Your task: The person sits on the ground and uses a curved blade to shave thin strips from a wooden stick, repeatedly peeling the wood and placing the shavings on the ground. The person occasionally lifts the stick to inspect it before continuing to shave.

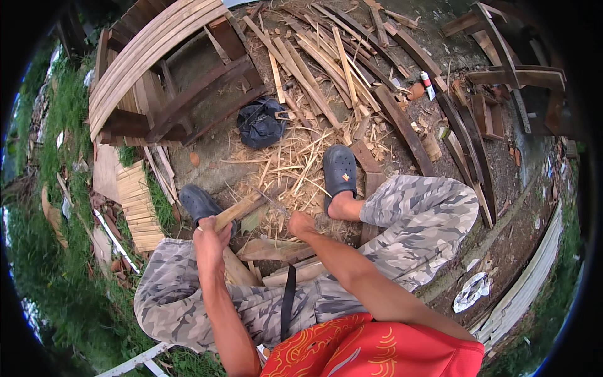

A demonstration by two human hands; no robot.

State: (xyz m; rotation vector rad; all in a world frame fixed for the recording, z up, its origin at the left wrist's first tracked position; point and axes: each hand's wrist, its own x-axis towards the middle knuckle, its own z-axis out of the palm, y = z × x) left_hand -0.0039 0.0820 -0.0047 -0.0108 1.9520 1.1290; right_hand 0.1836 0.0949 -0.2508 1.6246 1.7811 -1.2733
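My left hand [212, 240] is closed round the near end of a pale wooden stick [246, 205], which slants away to the right over the ground between my feet. In my right hand [301, 225], a closed fist, is a knife; its thin grey blade [272, 202] reaches up and left to the stick, and its handle is hidden by the fingers. Whether the edge is cutting into the wood I cannot tell. Under and beyond the stick lie loose wood shavings [301, 160]. A flat wooden board [276, 250] lies just below the stick, near my lap.
Dark clogs [340, 171] are on my feet, either side of the work. A black plastic bag [261, 124] lies ahead. Long wooden strips [308, 78] are heaped beyond it. A slatted wooden bench [157, 56] stands far left, a wooden frame [515, 75] far right, and a red-and-white tube [428, 85] nearby.
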